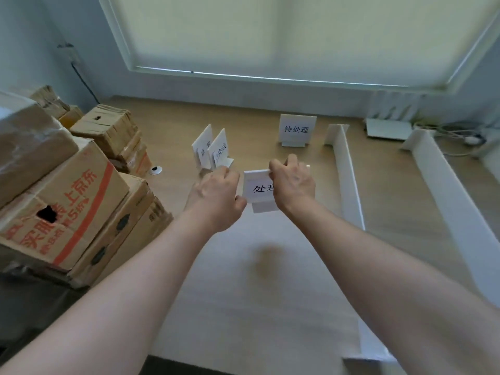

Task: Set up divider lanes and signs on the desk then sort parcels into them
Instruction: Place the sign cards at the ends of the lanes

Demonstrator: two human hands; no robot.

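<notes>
Both hands were on one sign: the left hand [216, 196] pinched the lower left edge of the sign card [258, 189], and the right hand [293, 182] gripped its top right corner, fingers curled over the top. The card was over the middle of the worktop [270, 280]; I couldn't tell if its foot was already touching down or just above the surface.

Just right of it ran the near divider [347, 174], standing on edge, with a second divider [443, 190] further right forming a lane. Behind the hands, two spare signs [213, 148] stood close together, and a placed sign [297, 129] stood at the back of the worktop. The parcels [67, 190] were stacked at the left, none sorted yet.

My guess on risks: these cards look light and sit on a small folded foot, so letting go unevenly could tip it over. A careless elbow swing could also clip the near divider, and that thin strip would probably flop and wreck the lane.
</notes>
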